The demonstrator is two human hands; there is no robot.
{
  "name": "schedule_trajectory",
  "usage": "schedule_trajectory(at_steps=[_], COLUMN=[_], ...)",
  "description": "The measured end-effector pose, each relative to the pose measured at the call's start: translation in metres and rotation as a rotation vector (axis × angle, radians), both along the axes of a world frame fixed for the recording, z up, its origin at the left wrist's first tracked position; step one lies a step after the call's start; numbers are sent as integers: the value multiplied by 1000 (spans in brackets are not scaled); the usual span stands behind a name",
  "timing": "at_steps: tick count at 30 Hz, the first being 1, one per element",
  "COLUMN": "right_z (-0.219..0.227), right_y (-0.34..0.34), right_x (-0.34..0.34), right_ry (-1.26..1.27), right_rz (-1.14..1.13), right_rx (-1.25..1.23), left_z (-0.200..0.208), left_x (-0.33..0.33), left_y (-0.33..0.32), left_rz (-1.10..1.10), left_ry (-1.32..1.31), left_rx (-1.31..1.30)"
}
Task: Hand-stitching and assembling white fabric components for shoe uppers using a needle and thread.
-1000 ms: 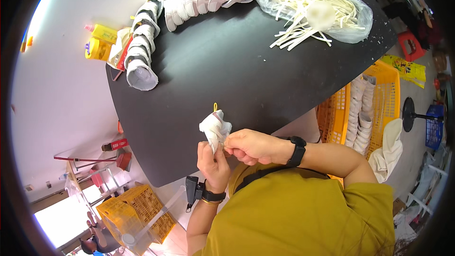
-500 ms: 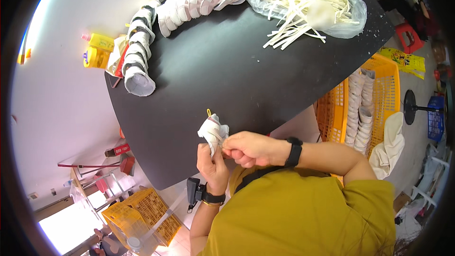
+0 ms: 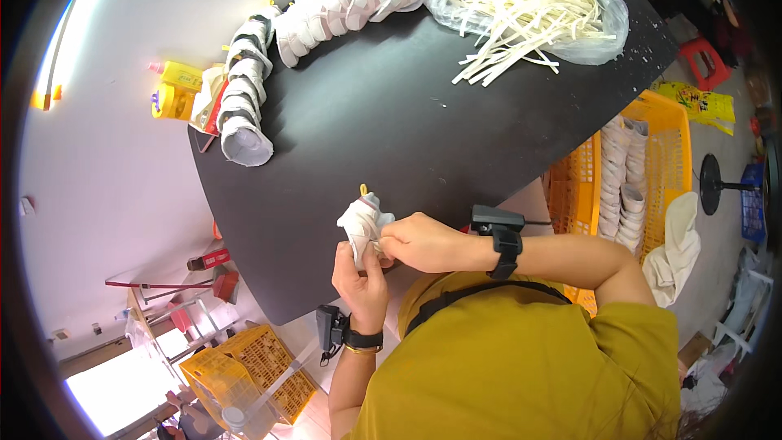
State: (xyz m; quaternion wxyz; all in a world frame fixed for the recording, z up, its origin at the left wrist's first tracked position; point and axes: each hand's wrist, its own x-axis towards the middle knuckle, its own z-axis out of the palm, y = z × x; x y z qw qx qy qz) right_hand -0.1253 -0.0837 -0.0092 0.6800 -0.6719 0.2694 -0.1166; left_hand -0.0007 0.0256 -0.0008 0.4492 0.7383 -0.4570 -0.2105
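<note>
A small white shoe upper (image 3: 362, 224) with a yellow loop at its top is held above the near edge of the black table. My left hand (image 3: 361, 289) grips its lower end, thumb and fingers closed round it. From the right, my right hand (image 3: 423, 242) presses against its side with the fingers curled in a pinch. The back of that hand hides its fingertips, so what lies between them cannot be made out. Each wrist carries a black strap with a small device.
Stacked shoe uppers (image 3: 330, 20) line the table's far side, with another row (image 3: 243, 98) at the left. A plastic bag of cream strips (image 3: 529, 12) lies far right. Yellow bottles (image 3: 175, 90) stand beyond the left edge. An orange crate (image 3: 668, 138) of uppers sits right of the table (image 3: 358, 122).
My right hand has turned over, its back now upward and the wrist device showing on top. My left hand still holds the shoe upper, which has barely moved.
</note>
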Motion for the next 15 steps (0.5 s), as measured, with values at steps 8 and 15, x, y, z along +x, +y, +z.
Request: schedule_trajectory(at_steps=[8,15], right_z=[4,-7], right_y=[12,17], right_x=[-5,6], right_ry=[14,-203], right_rz=[-55,-102], right_rx=[-169,715], left_z=[9,-1], left_x=[10,1], left_y=[-9,-9], left_rz=[-77,106], left_ry=[-357,96], left_rx=[-119,-169])
